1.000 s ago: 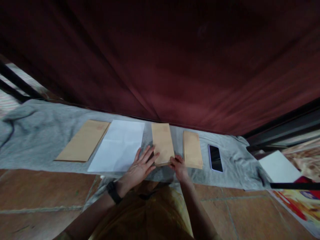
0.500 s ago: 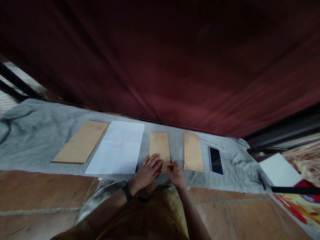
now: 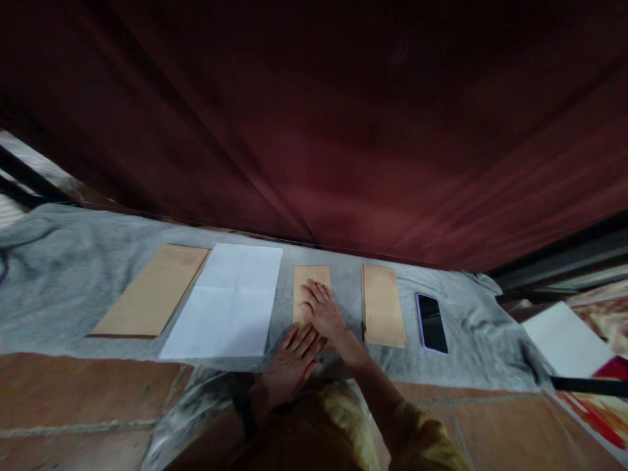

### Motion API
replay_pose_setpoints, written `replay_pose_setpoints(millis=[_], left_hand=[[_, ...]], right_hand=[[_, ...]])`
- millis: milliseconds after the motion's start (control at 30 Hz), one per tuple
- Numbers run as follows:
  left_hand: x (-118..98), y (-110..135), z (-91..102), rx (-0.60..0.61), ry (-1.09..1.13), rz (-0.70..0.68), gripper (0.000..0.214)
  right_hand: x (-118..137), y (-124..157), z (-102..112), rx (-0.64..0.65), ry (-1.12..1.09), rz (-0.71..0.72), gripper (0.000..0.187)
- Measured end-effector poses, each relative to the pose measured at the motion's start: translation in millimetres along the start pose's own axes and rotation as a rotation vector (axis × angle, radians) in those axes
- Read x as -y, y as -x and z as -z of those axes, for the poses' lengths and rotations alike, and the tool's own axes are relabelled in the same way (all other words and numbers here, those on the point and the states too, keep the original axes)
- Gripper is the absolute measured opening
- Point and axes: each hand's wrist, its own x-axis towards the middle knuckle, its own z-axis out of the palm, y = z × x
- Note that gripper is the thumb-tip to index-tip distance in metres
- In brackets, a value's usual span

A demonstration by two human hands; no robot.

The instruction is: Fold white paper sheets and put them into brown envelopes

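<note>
A brown paper envelope [image 3: 313, 273] lies flat on the grey cloth, straight in front of me. Across its middle rests my right hand [image 3: 322, 315], palm down with the fingers stretched out. My left hand [image 3: 290, 362] is flat too, its fingertips on the envelope's lower left part; a dark band circles that wrist. The two hands are close together and cover much of the envelope's lower half. White paper sheets [image 3: 228, 304] with fold creases lie to the left. On the right is a small stack of brown envelopes [image 3: 383, 306].
Larger brown envelopes [image 3: 150, 291] lie at the far left of the grey cloth [image 3: 466, 327]. A phone [image 3: 432, 324] with a purple edge is right of the small stack. Behind the cloth hangs a dark red curtain [image 3: 314, 150]. A white board-like sheet [image 3: 566, 337] sits at the far right.
My right hand has opened from a pinch at the envelope's lower right edge and moved up and left onto its middle. My left hand has shifted slightly down, still flat.
</note>
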Motion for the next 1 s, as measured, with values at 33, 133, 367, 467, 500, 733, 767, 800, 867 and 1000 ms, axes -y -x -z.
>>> replay_pose_setpoints(millis=[33, 133, 367, 467, 500, 733, 767, 800, 867, 1000], left_hand=[[1, 0, 0.7, 0.003, 0.000, -0.003, 0.050], [1, -2, 4.1, -0.009, 0.012, 0.003, 0.049], [4, -4, -5.4, 0.021, 0.028, 0.005, 0.043], [8, -3, -9.6, 0.076, 0.021, -0.012, 0.043], [8, -3, -8.9, 0.090, 0.023, -0.015, 0.042], [1, -6, 16.3, 0.080, 0.059, 0.075, 0.034], [0, -7, 19.6, 0.082, 0.062, 0.076, 0.034], [-2, -8, 22.7, 0.085, 0.064, 0.077, 0.034], [-3, -8, 28.4, 0.093, 0.065, 0.082, 0.033], [0, -2, 39.0, 0.096, 0.079, 0.086, 0.033]], right_hand=[[-3, -5, -3, 0.007, 0.030, -0.010, 0.047], [-12, -15, -7, 0.009, 0.078, -0.047, 0.050], [-20, -32, -10, 0.036, 0.108, -0.139, 0.057], [-20, -33, -10, 0.024, 0.095, -0.143, 0.057], [-20, -31, -10, 0.011, 0.087, -0.145, 0.056], [-12, 23, 5, -0.041, 0.029, -0.088, 0.047], [-10, 35, 9, -0.041, 0.022, -0.086, 0.046], [-8, 46, 13, -0.039, 0.016, -0.087, 0.046], [-4, 68, 21, -0.025, -0.010, -0.081, 0.046], [3, 105, 34, -0.002, -0.098, -0.073, 0.045]])
